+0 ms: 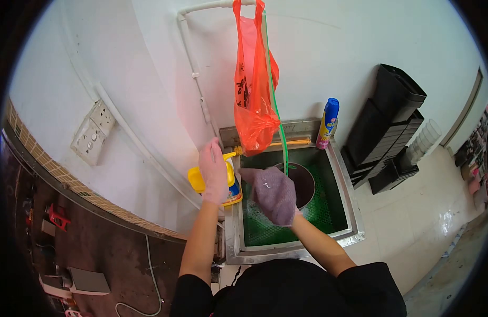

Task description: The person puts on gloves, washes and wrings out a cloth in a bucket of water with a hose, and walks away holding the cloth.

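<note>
My left hand (214, 174), in a thin pinkish glove, is raised over a yellow bottle (197, 180) with a blue label at the sink's left rim. Its fingers point up and look stretched out; whether the palm touches the bottle is hidden. A yellow nozzle (232, 155) sticks out to the right of the hand. My right hand is mostly covered by a purple-grey cloth (273, 193), which it holds above the sink (336, 211). White foam shows on the cloth. Behind it stands a dark round pot (305, 185), with a green hose (285, 150) hanging down to it.
A red plastic bag (257, 124) hangs from a white pipe (188, 47) over the sink's back. A blue spray can (328, 121) stands on the back right rim. Stacked black bins (384, 127) and clear cups (424, 142) are to the right. Wall sockets (93, 132) are left.
</note>
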### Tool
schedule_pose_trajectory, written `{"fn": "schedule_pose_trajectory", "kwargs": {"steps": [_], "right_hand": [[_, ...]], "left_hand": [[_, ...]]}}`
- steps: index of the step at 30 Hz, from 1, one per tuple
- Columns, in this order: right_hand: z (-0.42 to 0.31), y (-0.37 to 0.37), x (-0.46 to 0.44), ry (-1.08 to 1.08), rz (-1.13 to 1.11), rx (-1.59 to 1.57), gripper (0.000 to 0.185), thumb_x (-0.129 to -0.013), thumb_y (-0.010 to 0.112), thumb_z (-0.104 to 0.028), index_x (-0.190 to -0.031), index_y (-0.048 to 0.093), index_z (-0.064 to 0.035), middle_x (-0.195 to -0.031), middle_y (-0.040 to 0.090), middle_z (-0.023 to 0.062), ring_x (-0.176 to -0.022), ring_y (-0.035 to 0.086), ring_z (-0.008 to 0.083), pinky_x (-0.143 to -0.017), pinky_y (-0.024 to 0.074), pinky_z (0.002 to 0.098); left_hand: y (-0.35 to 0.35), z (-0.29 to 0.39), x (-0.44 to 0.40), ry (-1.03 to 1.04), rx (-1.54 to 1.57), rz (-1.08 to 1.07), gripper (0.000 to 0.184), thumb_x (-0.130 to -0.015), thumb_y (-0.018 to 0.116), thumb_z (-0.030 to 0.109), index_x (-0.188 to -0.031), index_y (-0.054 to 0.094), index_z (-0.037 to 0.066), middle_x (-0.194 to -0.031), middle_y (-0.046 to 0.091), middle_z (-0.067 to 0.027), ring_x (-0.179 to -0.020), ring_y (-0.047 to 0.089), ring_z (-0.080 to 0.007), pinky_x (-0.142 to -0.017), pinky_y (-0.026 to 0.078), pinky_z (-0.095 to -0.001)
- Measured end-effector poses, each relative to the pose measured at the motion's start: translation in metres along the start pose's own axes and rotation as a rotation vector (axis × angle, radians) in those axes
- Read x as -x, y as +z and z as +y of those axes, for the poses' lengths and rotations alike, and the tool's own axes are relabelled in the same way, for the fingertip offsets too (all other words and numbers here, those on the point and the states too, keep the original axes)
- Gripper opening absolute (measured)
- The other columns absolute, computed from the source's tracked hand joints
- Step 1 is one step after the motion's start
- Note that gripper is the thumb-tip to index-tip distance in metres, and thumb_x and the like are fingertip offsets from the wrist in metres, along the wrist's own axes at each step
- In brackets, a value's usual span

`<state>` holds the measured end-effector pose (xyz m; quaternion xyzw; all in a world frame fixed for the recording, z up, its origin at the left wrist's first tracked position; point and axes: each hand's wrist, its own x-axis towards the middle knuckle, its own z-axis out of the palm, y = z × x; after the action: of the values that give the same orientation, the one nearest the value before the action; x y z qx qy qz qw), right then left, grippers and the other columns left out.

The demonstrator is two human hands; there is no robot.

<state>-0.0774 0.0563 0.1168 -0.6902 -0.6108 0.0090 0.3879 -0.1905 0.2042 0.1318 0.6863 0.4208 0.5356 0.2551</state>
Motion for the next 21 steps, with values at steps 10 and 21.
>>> {"fn": "schedule_pose_trajectory", "kwargs": {"steps": [10, 21], "right_hand": [[0.001, -0.058, 0.046, 0.231, -0.242, 0.052, 0.05, -0.085, 0.06, -0.016, -0.133, 0.049, -0.0111, -0.123, 0.058, 0.0112, -0.111, 0.056, 0.0252, -0.097, 0.0447, 0.0335], [0.117, 0.005, 0.11, 0.589, -0.153, -1.205, 0.05, -0.093, 0.057, -0.016, -0.139, 0.04, -0.006, -0.139, 0.045, 0.0082, -0.125, 0.046, 0.0195, -0.108, 0.0347, 0.031]], "left_hand": [[0.041, -0.089, 0.161, -0.671, 0.449, -0.808, 0.026, -0.096, 0.05, 0.018, -0.113, 0.058, 0.0, -0.112, 0.062, -0.0114, -0.101, 0.058, -0.021, -0.091, 0.044, -0.0325], [0.066, -0.062, 0.172, -0.717, 1.177, -0.996, 0.05, -0.098, 0.048, 0.021, -0.143, 0.032, 0.004, -0.14, 0.044, -0.0126, -0.128, 0.044, -0.0253, -0.11, 0.034, -0.0385]]}}
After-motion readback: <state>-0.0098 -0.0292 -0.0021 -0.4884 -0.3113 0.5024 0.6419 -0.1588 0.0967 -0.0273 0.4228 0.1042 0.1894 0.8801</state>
